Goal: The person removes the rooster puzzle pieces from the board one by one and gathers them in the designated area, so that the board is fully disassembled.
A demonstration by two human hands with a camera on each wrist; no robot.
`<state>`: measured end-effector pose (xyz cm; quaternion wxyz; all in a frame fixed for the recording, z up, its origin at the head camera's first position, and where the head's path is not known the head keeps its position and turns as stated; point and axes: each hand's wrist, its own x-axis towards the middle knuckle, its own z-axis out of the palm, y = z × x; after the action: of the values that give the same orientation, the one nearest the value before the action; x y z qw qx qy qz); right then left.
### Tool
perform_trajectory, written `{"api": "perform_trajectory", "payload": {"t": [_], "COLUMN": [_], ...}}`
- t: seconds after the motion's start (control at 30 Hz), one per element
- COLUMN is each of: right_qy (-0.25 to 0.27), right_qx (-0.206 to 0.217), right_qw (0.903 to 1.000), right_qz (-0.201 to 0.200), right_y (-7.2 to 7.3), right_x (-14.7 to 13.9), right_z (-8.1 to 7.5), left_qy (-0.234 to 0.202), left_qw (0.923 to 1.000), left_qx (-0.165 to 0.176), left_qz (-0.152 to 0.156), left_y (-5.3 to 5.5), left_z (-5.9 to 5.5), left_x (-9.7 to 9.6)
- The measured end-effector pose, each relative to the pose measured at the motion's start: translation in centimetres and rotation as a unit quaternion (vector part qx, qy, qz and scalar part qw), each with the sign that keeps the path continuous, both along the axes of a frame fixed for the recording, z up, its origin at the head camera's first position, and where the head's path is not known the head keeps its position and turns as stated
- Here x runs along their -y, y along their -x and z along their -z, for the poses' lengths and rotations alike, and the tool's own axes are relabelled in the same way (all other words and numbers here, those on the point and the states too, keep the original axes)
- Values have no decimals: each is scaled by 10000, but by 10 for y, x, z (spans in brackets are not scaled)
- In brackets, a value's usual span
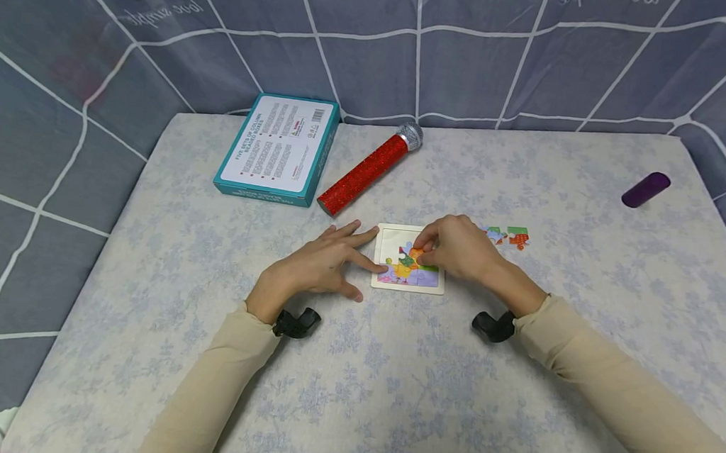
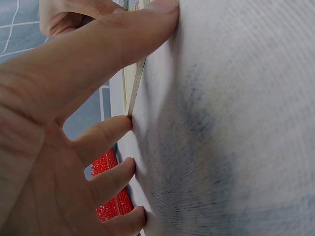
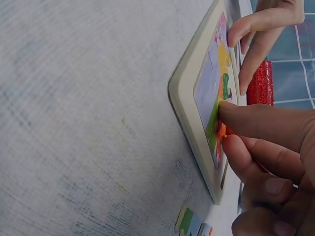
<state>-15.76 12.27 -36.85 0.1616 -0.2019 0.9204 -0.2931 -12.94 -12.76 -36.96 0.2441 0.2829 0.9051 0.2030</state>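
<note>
A small jigsaw puzzle board (image 1: 408,288) with a pale raised border lies on the table, its lower part filled with purple, yellow and green picture pieces. My right hand (image 1: 462,248) pinches an orange puzzle piece (image 3: 222,130) between thumb and fingers, right at the picture surface. Partly hidden by those fingers is the board's upper right. At the board's left side my left hand (image 1: 325,260) is spread, one fingertip over the filled pieces and another at the upper left corner. Loose puzzle pieces (image 1: 518,236) lie just beyond my right hand.
A teal and white box (image 1: 277,145) lies at the back left. Beside it a red glittery microphone (image 1: 367,173) slants across the table. A dark purple cylinder (image 1: 646,190) rests at the far right. Grey tiled-pattern cloth (image 1: 362,70) hangs behind the table.
</note>
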Motion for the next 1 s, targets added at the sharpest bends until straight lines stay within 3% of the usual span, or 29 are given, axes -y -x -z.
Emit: {"api": "perform_trajectory", "payload": {"t": [0.57, 1.0], "right_qy": [208, 625], "right_qx": [-30, 326], "right_qw": [9997, 9975], "right_qz": [-154, -8], "right_y": [1, -3], "right_x": [-3, -5], "right_z": [0, 6], "left_qy": [4, -21], "left_qw": [10000, 10000], "left_qx": [-33, -40], "left_qz": [-4, -15], "left_y": [1, 1], "left_z": [0, 1], "left_x": [0, 0]}}
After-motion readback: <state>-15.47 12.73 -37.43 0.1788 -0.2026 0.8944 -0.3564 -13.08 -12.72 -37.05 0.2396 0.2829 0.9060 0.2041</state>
